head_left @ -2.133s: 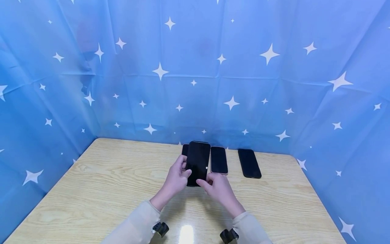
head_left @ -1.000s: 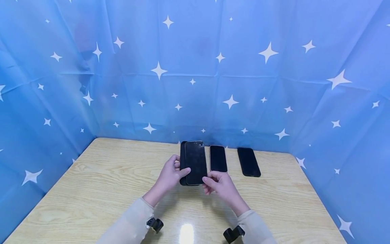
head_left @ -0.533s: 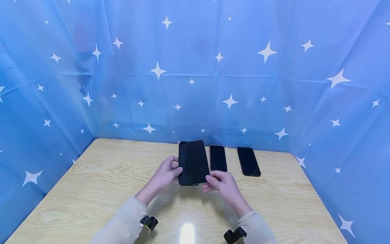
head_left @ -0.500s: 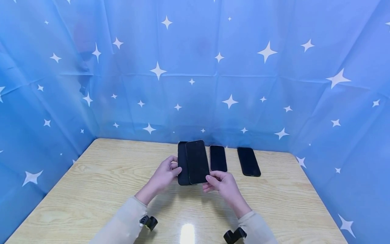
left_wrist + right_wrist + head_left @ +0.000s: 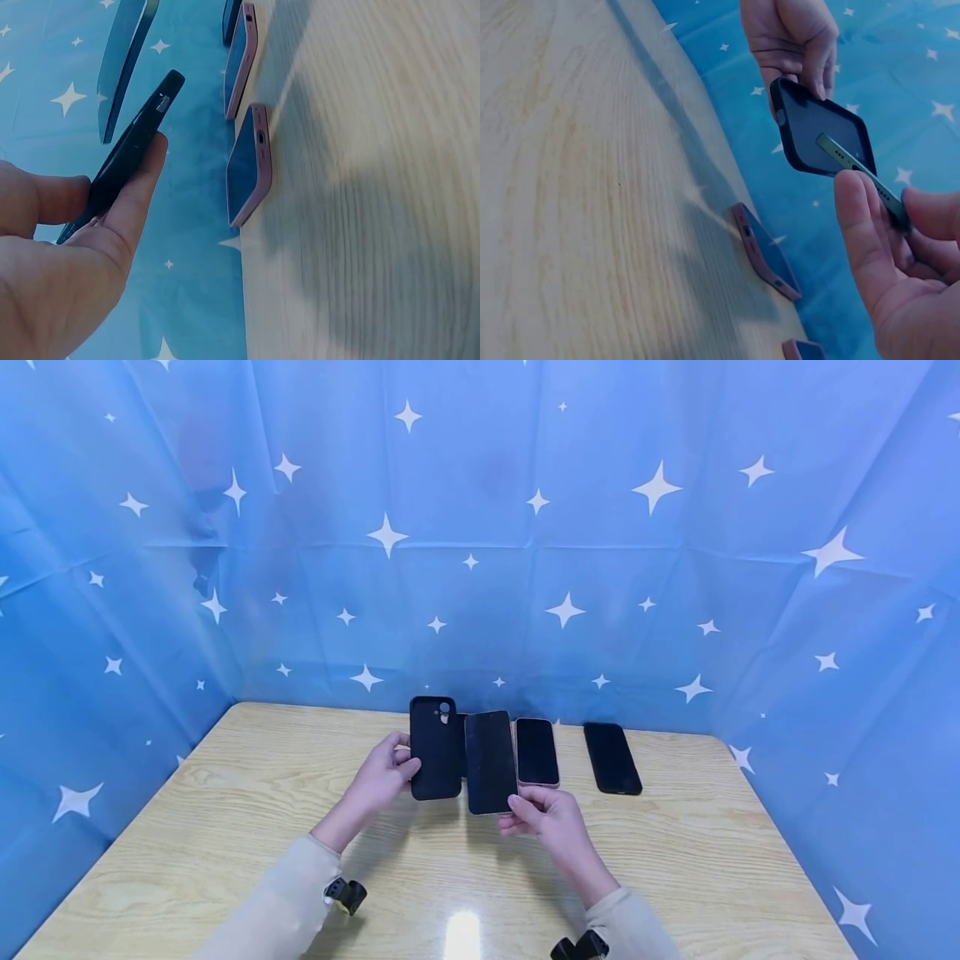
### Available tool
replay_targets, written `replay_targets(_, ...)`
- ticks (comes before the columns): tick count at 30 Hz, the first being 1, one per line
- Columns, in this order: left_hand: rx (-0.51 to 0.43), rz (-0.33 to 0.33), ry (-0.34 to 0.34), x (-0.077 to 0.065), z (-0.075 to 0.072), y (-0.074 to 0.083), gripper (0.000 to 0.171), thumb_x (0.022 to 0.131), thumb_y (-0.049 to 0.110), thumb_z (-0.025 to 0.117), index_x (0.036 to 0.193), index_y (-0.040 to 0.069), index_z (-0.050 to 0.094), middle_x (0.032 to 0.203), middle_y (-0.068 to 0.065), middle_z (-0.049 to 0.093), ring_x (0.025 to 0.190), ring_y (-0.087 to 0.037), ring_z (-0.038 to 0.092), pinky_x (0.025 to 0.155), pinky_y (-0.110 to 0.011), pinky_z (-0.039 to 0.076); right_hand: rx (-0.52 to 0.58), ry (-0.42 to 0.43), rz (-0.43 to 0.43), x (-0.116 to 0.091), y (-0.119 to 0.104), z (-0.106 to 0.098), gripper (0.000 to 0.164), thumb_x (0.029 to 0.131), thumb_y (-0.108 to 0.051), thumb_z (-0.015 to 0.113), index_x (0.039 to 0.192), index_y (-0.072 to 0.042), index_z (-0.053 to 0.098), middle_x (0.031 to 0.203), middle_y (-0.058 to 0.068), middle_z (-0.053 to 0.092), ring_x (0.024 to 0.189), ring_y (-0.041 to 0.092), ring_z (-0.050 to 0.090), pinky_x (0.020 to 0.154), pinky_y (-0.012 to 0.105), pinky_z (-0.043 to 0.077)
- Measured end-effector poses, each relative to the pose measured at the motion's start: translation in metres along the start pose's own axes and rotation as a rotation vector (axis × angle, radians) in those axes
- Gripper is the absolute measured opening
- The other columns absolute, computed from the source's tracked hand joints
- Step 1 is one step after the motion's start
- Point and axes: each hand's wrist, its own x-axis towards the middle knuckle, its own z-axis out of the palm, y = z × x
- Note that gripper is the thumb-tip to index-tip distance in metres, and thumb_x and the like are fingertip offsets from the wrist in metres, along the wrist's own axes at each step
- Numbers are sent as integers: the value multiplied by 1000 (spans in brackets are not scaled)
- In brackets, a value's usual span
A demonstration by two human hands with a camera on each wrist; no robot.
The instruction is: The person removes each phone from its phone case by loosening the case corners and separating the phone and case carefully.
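Note:
My left hand grips a black phone case by its left edge, thumb on the inner face; its camera cutout shows at the top. My right hand pinches a bare phone at its lower right corner, dark screen up. In the head view, case and phone are side by side above the table. In the right wrist view, the phone's greenish edge crosses in front of the case. The left wrist view has the case between thumb and fingers, with the phone apart from it.
A pink-edged phone lies behind my right hand, and a black phone farther right. Another phone lies under the held things, mostly hidden in the head view. A blue starred curtain hangs behind the wooden table.
The phone has come out of the black case. My left hand has carried the case left and tilted it up, while my right hand keeps hold of the phone.

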Motion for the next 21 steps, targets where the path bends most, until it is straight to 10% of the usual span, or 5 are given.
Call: replay_targets(21,142,39,51,12,-27,11,28,105,-6,45,133,-10,43,118,-34,65,110,-42,68,84,-39,61,29,-85,22,-14,10,15,23,102,1,59,100,23,61,87,28,74,71,15,76,78,35,64)
